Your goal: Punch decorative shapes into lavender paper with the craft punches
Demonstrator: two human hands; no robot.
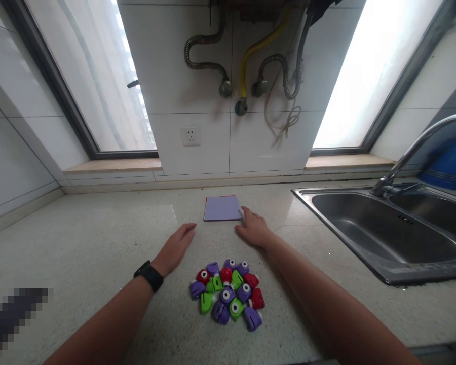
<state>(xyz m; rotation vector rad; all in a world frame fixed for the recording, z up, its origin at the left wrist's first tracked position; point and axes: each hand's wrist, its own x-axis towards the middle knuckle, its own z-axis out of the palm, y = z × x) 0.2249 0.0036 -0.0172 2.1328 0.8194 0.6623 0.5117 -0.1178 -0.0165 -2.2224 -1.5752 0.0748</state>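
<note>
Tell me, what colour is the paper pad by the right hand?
The paper pad is pale lilac with a red edge along its top, seen in the head view. The right hand touches its corner.

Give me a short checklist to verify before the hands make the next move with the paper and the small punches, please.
1. Left hand free, flat on counter: ok.
2. Right hand touching paper edge: ok.
3. Paper lying flat, fully visible: ok.
4. Punches gathered in one pile, between the arms: ok.
5. Number of paper sheets in stack: cannot tell.
6. Pile well away from sink: ok.
</note>
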